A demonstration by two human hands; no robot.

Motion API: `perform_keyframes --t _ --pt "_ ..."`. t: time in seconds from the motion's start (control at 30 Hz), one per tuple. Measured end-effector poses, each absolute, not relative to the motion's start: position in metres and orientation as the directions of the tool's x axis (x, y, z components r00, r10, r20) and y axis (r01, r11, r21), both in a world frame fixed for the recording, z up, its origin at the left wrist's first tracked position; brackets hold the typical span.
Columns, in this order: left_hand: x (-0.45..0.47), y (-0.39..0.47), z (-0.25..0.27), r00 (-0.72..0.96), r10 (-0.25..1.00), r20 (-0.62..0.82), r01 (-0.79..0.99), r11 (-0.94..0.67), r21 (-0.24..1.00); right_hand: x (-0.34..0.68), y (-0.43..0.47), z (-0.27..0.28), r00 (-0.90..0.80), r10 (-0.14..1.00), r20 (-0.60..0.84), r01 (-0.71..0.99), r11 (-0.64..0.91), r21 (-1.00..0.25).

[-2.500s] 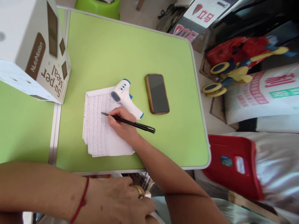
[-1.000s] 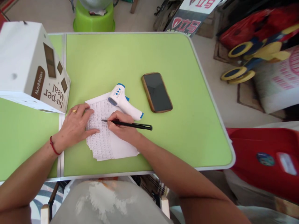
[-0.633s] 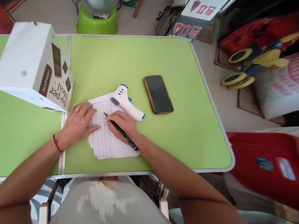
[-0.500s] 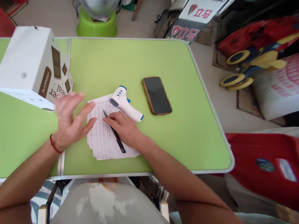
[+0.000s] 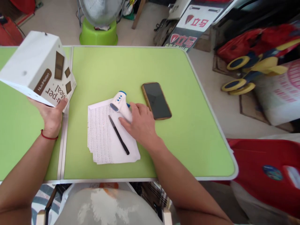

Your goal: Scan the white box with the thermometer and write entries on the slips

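My left hand (image 5: pixel 52 115) grips the lower near corner of a white box (image 5: pixel 25 59) marked NutriMotion, the thumb on its printed face and the other fingers partly hidden. My right hand (image 5: pixel 142 125) is closed around the handle of a white and blue infrared thermometer (image 5: pixel 119 102), covering most of the handle. The thermometer's head points toward the upper left. A black pen (image 5: pixel 119 136) lies slantwise on a stack of handwritten paper sheets (image 5: pixel 99 140), just left of my right hand.
A smartphone in a brown case (image 5: pixel 157 100) lies right of the thermometer on the green table (image 5: pixel 187 147). Beyond the far edge, a fan (image 5: pixel 100 11) stands on a green stool (image 5: pixel 98 36). A red chair (image 5: pixel 262 162) is at the right.
My left hand has moved left and taken hold of the box, which has tilted slightly. My right hand has let go of the pen and moved right onto the thermometer handle.
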State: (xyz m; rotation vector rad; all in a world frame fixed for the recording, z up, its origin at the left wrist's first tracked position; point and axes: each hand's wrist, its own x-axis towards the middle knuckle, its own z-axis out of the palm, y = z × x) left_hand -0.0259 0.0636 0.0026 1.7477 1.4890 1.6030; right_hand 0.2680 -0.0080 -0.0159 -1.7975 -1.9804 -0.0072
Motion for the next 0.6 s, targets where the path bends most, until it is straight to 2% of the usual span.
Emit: perform_keyframes --t 0.07,0.23,0.3,0.4,0.5,0.6 --pt "-0.029 0.066 -0.002 -0.285 0.800 0.528 0.345 -0.428 0.835 0.271 -0.003 -0.023 -0.019 0.966 0.256 0.929 0.111 -0.352" --pt "-0.033 0.068 0.004 -0.384 0.808 0.447 0.184 -0.407 0.894 0.267 -0.002 -0.023 0.078 0.984 0.161 0.847 0.020 -0.532" --pt "-0.028 0.065 0.011 -0.374 0.818 0.437 0.092 -0.436 0.895 0.260 -0.009 -0.013 0.112 0.979 0.170 0.728 0.035 -0.685" --pt "-0.017 0.054 0.021 -0.287 0.877 0.386 -0.012 -0.406 0.914 0.248 -0.027 0.003 0.127 0.966 0.224 0.396 0.157 -0.905" --pt "-0.009 0.042 0.023 -0.135 0.953 0.272 -0.102 -0.286 0.953 0.238 -0.044 0.014 -0.052 0.988 0.148 0.144 0.154 -0.978" --pt "-0.005 0.032 0.019 -0.002 0.987 0.162 -0.127 -0.161 0.979 0.230 -0.056 0.015 -0.223 0.974 0.040 -0.002 0.041 -0.999"
